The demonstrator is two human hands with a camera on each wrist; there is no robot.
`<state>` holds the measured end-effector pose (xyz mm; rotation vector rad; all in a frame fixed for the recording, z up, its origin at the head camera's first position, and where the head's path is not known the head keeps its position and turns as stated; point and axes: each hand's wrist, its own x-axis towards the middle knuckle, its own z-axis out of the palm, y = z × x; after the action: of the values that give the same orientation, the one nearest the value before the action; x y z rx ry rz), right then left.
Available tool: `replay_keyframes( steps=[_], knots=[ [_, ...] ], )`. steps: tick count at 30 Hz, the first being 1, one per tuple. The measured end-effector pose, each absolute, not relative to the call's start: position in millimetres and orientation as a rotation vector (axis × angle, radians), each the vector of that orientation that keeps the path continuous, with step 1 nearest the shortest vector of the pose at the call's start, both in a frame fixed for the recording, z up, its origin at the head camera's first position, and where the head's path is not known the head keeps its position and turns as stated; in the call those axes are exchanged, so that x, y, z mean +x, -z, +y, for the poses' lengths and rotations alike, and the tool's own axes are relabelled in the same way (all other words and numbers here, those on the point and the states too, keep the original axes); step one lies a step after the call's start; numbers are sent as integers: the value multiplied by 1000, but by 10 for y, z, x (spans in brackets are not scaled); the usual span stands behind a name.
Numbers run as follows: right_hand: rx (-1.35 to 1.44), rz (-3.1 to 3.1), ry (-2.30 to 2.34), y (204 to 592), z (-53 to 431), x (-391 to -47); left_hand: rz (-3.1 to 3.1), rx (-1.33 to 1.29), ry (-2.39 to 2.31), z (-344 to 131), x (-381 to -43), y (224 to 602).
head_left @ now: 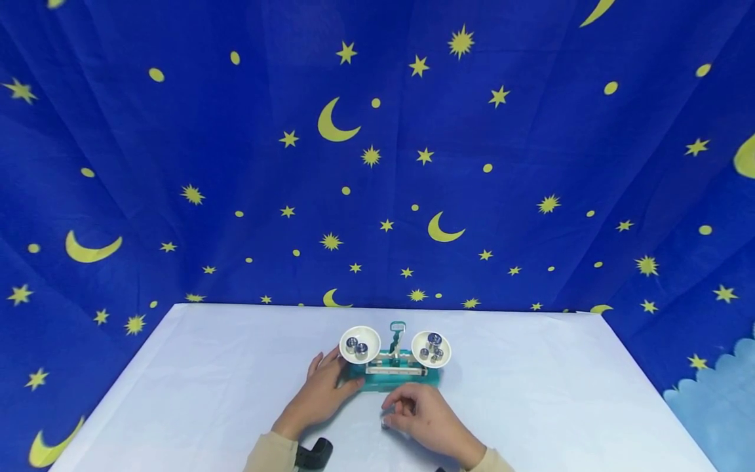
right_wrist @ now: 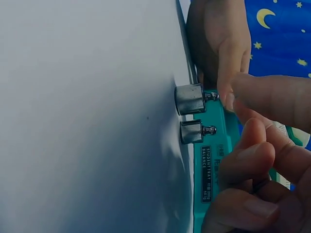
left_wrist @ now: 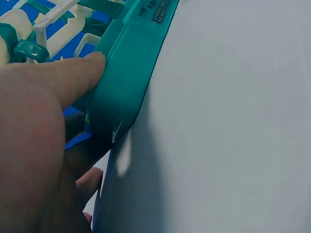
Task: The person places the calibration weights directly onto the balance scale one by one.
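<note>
A green tray balance (head_left: 398, 381) with two white pans stands on the table. My left hand (head_left: 323, 391) holds the left end of its base, the thumb (left_wrist: 82, 73) on top and the other fingers partly hidden past the end. Two metal weights (right_wrist: 189, 99) stand on the table before the base, one larger than the other. Just over them is my right hand (head_left: 426, 417), its fingers (right_wrist: 248, 162) bent and the fingertips apart from the weight knobs. Two weights lie in the left pan (head_left: 374, 337) and three in the right pan (head_left: 417, 342).
The white table (head_left: 224, 367) runs back to a blue cloth (head_left: 253, 164) with yellow stars and moons. A black strap (head_left: 318, 452) shows by the left wrist. Light blue scalloped fabric (head_left: 719, 393) hangs at the right.
</note>
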<state>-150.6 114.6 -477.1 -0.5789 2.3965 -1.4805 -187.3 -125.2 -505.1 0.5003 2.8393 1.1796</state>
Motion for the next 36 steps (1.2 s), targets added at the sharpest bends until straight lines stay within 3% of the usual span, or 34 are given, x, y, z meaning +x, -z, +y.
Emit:
replay_keyframes(
  steps=[36],
  knots=[
    [-594,2469,1334,4814,1147,-1504,2820,488,-1197,-1249,-1871,5047]
  ],
)
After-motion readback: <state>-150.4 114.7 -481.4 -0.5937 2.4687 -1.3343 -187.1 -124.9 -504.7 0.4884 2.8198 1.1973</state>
